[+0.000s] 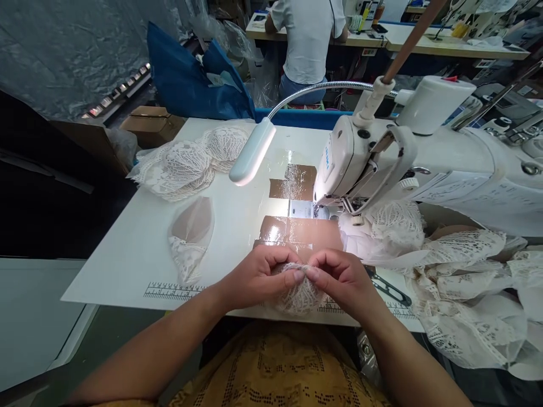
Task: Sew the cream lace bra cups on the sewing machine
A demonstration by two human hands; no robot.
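Observation:
Between my two hands, near the table's front edge, is a white lace bra cup (299, 297). My left hand (274, 271) pinches its upper edge between thumb and fingers. Right beside it, my right hand (335, 274) pinches the same edge, the two thumbs nearly touching. The cup's lace hangs below the thumbs toward my lap. Just beyond my hands lies a taped brown patch (301, 229) on the table, and past it stands the white sewing machine (352, 152) with its needle area lit. Another cup piece with sheer fabric (193, 237) lies to the left.
Stacked lace cups (178, 164) lie at the table's far left. A heap of lace pieces (470, 299) fills the right side, near black thread snips (390, 288). A lamp (254, 150) on a bendy neck hangs over the table (237, 220). A person (311, 45) sits at a bench beyond.

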